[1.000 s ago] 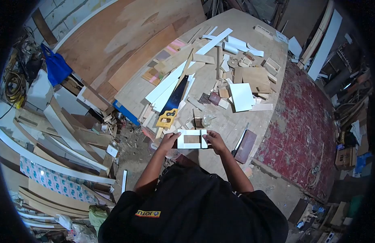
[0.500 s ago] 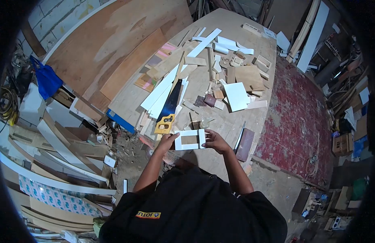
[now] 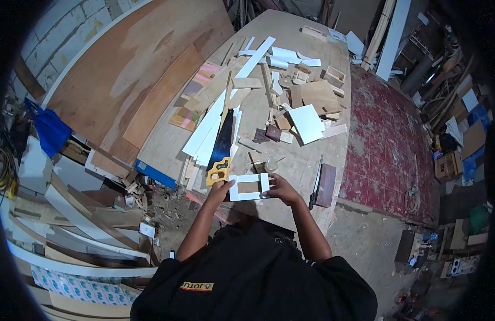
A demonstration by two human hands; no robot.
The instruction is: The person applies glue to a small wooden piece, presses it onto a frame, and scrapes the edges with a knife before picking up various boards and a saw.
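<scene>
Between my two hands is a small white rectangular frame point(image 3: 249, 196), held up over the near edge of the workbench. Its opening shows a brown surface. My left hand point(image 3: 220, 192) grips the left end, thumb on the front face. On the opposite end, my right hand point(image 3: 281, 190) pinches the side with thumb and fingers. Just beyond my left hand lies a handsaw point(image 3: 220, 150) with a yellow handle and dark blade. A small clear container point(image 3: 273, 162) sits on the bench past the frame.
The wooden workbench point(image 3: 290, 208) carries white strips point(image 3: 204, 125), a white square panel point(image 3: 306, 124) and several wood offcuts. Toward the right edge lie a reddish-brown block point(image 3: 326, 184) and a dark-handled blade point(image 3: 316, 182). Large plywood sheets point(image 3: 135, 75) lean along the left.
The view has shifted, so the bench items appear slightly left and the saw looks nearer the frame. Both hands keep hold of the white frame.
</scene>
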